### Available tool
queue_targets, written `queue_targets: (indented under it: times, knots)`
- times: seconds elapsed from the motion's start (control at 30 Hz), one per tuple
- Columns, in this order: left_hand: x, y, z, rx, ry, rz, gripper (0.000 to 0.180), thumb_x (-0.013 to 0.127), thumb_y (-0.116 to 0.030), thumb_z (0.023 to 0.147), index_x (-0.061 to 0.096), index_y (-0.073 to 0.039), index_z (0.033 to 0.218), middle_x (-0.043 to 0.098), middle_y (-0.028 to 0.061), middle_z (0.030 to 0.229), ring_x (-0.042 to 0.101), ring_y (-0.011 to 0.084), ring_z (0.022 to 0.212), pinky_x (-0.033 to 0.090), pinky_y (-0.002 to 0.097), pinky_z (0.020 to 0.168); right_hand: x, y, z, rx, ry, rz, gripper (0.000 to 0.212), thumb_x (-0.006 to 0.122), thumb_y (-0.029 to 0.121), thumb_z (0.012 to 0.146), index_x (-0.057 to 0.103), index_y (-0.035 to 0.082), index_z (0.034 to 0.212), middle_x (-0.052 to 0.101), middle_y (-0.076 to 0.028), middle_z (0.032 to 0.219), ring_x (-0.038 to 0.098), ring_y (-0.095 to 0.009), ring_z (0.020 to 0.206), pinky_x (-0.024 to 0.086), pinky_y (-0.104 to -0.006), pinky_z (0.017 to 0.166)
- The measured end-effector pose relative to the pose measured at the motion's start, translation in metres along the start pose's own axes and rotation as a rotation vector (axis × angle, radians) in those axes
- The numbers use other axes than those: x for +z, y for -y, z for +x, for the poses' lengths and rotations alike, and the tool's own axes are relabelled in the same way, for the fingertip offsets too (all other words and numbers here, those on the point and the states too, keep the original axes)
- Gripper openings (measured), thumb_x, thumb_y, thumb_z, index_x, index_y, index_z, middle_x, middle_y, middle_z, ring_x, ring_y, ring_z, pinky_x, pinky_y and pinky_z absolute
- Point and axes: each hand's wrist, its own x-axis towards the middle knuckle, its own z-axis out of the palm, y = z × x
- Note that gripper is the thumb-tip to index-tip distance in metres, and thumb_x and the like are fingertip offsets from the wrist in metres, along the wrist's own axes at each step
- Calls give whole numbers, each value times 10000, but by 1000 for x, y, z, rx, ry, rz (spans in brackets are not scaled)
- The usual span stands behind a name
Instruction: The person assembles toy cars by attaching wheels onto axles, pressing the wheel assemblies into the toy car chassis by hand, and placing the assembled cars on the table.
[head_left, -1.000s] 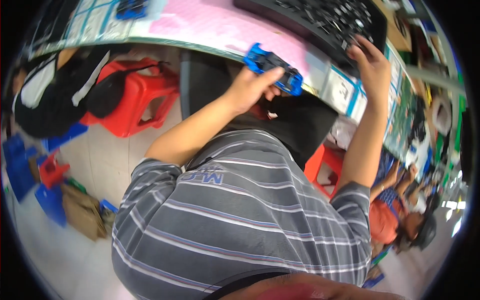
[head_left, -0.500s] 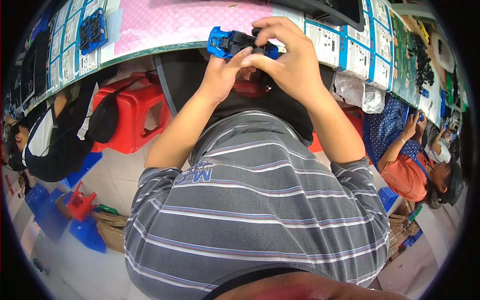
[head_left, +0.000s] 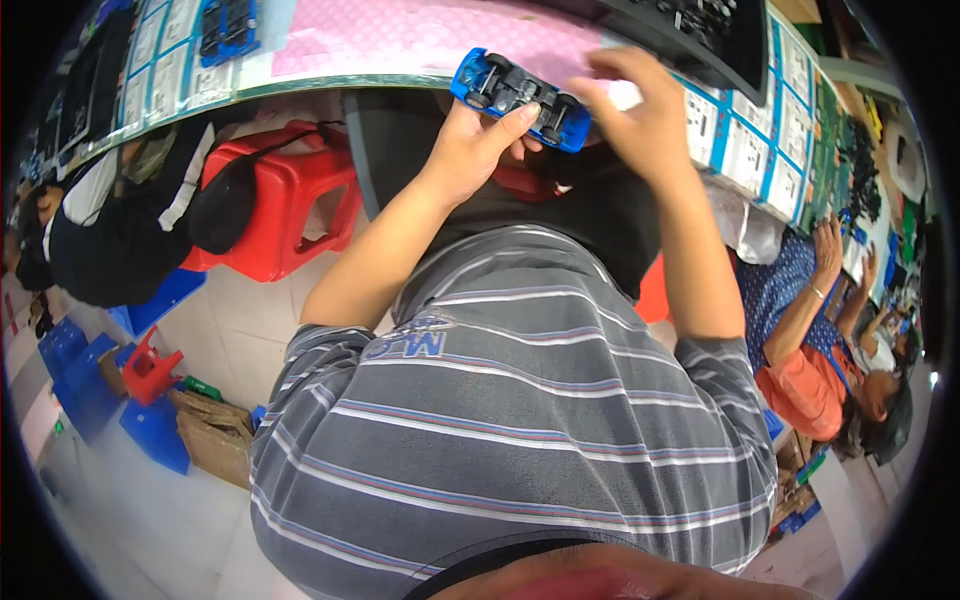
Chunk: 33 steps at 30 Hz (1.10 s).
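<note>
Clasping the blue toy car (head_left: 512, 85) underside-up in the left hand (head_left: 468, 152) by the edge of the worktop (head_left: 330, 80), presumably exposing its wheels (head_left: 565, 104); hovering the right hand (head_left: 645, 122) just beside, loosely spread, apparently empty.

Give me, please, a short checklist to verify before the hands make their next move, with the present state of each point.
1. Left hand holds the blue toy car firmly: looks ok, thumb pressed on it.
2. Car's underside faces up: ok, wheels show.
3. Wheels fully seated: cannot tell, too small.
4. Right hand off the car: cannot tell, blurred and close to its right end.
5. Right hand empty: cannot tell, though thumb and fingers stand apart.
6. Second blue car out of the way: ok, farther left on the table.
</note>
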Motion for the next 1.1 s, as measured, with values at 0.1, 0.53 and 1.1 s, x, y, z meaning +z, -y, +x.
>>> queue_targets:
  times: [0.1,0.53,1.1]
  knots:
    - [-20,-2,3,220,-216,55,344,628,-205,995,487,-77,1281,610,49,1135,622,126,965,537,294,760,-10,-62,-16,107,-105,-300,142,762,95,826,698,-9,899,682,-125,880,685,-269,801,540,-352,725]
    - [-183,-89,45,262,-763,590,414,642,-290,983,594,66,1188,717,136,944,665,163,861,512,281,777,-6,-94,-30,131,-121,-396,140,722,123,829,683,47,940,596,-110,806,605,-296,763,483,-402,690]
    - [-165,-80,24,263,-1064,1290,516,804,-433,764,715,43,942,699,159,768,680,294,689,519,387,672,-10,-93,-31,168,-141,-379,115,704,94,806,677,47,908,607,-109,788,615,-300,769,492,-406,689]
